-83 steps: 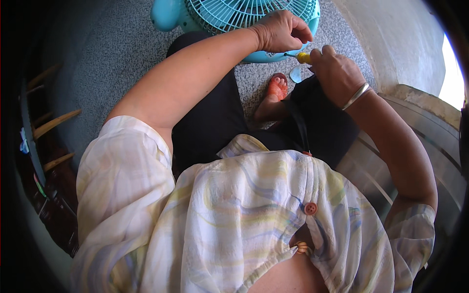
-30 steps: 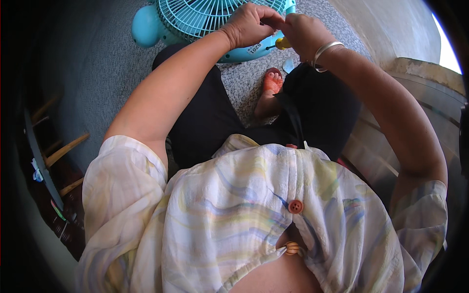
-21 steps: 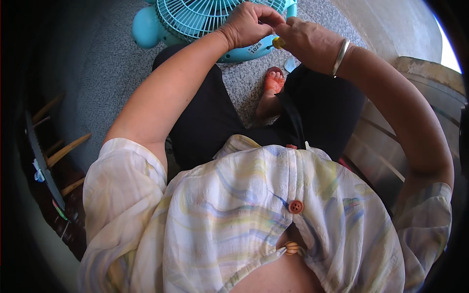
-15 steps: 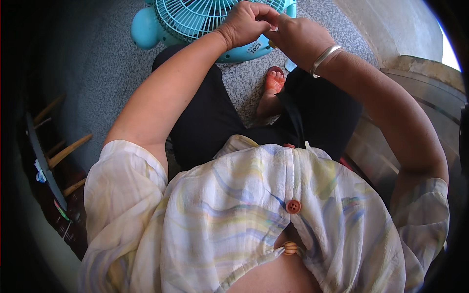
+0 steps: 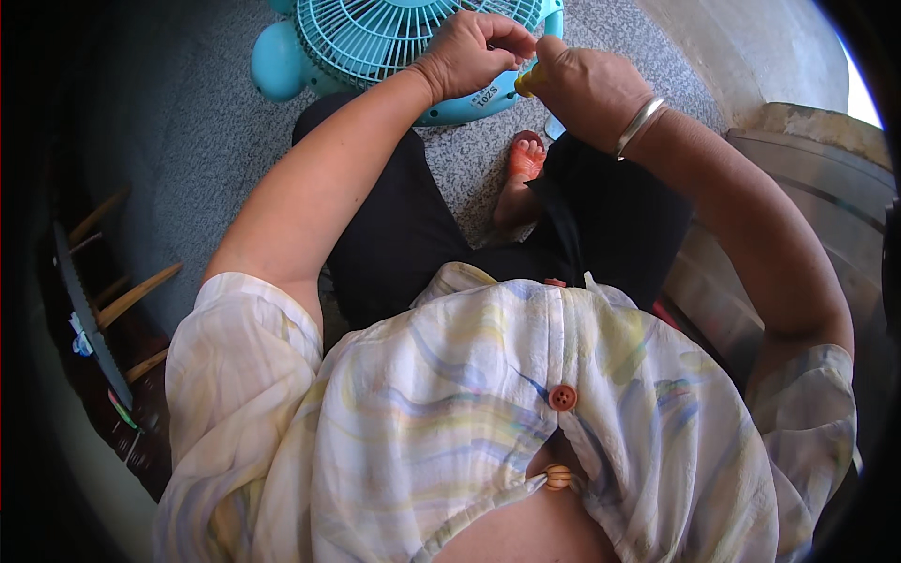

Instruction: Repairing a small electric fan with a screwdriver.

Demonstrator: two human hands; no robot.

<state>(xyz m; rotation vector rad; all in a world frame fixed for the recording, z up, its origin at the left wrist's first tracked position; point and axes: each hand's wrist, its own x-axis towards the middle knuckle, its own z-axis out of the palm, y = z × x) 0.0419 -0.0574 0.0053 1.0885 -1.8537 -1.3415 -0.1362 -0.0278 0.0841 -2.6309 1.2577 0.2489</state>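
Note:
A turquoise fan (image 5: 375, 42) with a round wire grille lies face up on the floor before me. Over its right part, my left hand (image 5: 472, 54) is curled with thumb and fingers drawn together. Anything between its fingertips is too small to make out. Close beside it on the right, my right hand (image 5: 589, 89) is closed around a yellow tool handle (image 5: 527, 82), which looks like a screwdriver's. Most of that handle is hidden in the fist, and its lower end sticks out near the fan's rim. The fingertips of both hands nearly meet.
Speckled grey floor (image 5: 225, 159) surrounds the fan. My foot (image 5: 523, 174) stands between my dark-trousered legs (image 5: 385, 206). Wooden furniture legs (image 5: 141, 293) are at the left, and a pale wall (image 5: 770, 52) with a panelled cabinet (image 5: 807, 197) is at the right.
My hands have come slightly apart and lower. The right hand has turned, and more of the yellow handle shows below it. The fan has stayed in place.

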